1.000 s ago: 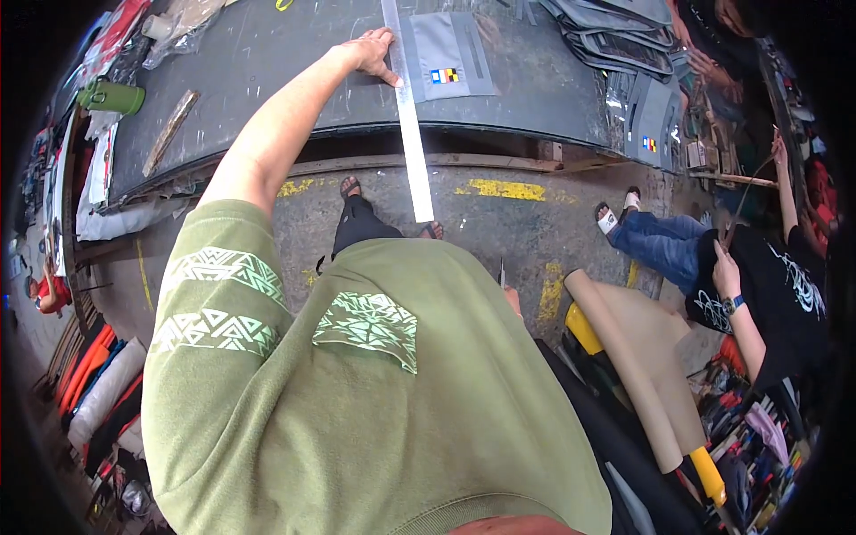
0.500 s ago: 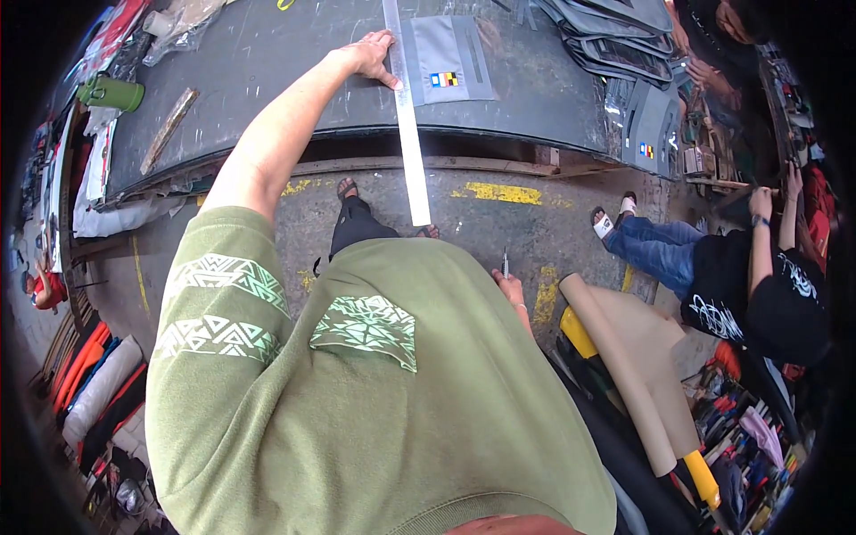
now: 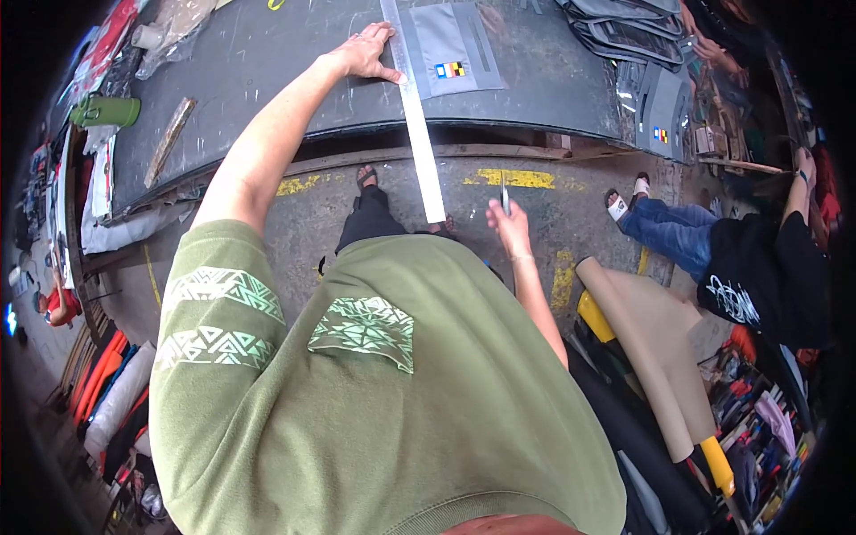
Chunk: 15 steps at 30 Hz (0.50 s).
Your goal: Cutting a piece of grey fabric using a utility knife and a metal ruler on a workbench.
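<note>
The ruler point(image 3: 423, 152) lies on the surface point(image 3: 259, 62) along the left side of the grey panel point(image 3: 437, 37), its near end projecting past the edge. The left hand point(image 3: 364, 55) bears on it, thumb and fingers spread apart. The right hand point(image 3: 512, 234) has its fingers closed around a slim pointed tool point(image 3: 506, 198). The ruler is probably stiff, light and smooth enough to slip; grip its long edges. The panel appears soft and flexible; support it flat.

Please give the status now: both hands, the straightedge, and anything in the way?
Left hand resting on silvery straightedge, along grey panel. Right hand holding slim pointed tool, clear of straightedge. Straightedge overhanging table edge; on it, only left hand seen.
</note>
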Tool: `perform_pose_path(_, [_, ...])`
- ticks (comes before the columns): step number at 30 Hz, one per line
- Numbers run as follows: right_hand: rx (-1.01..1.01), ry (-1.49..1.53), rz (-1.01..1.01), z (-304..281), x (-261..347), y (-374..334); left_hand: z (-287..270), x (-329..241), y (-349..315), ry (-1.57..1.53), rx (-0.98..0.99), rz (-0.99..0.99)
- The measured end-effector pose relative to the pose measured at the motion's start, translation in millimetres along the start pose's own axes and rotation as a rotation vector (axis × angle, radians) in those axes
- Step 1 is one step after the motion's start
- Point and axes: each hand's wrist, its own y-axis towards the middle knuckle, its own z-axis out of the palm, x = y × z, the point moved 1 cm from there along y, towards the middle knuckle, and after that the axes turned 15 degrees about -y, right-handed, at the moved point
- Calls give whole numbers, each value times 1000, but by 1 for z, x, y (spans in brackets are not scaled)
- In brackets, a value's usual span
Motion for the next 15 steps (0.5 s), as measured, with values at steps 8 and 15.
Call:
perform_pose_path(8, [-76, -120, -298, 56, 158, 28, 11, 3, -7, -80, -27, 53])
perform_pose_path(15, [-86, 55, -159, 81, 176, 40, 17, 8, -12, -175, -121, 83])
